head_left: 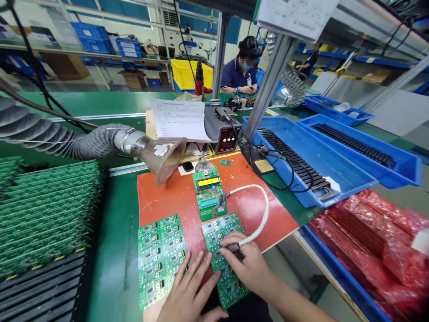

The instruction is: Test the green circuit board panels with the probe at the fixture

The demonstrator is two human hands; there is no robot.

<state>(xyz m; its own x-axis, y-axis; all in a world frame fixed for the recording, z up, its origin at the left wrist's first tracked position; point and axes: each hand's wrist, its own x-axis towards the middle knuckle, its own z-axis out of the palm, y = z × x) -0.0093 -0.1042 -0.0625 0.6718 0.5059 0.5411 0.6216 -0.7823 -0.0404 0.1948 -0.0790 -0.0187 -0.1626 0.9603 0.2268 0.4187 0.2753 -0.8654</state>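
Observation:
My right hand (251, 268) pinches the dark connector (233, 247) at the end of a white-sleeved cable (267, 205). The connector is over the right-hand green circuit board panel (231, 288); whether it touches the components is hidden by my fingers. With fingers stretched out, my left hand (191, 290) lies at the left edge of that panel, its fingertips on or just above it. Left of it, a second circuit board panel (161, 259) lies flat. The cable loops back to a green board with a lit yellow display (208, 182) on the orange mat (248, 179).
Stacked green boards (50, 201) stand at left. A fume extraction hose (97, 138) ends in a funnel beside the mat. A grey soldering station (226, 132) sits behind. Blue trays (335, 156) and red bubble wrap (378, 241) are at right. A person (239, 74) sits opposite.

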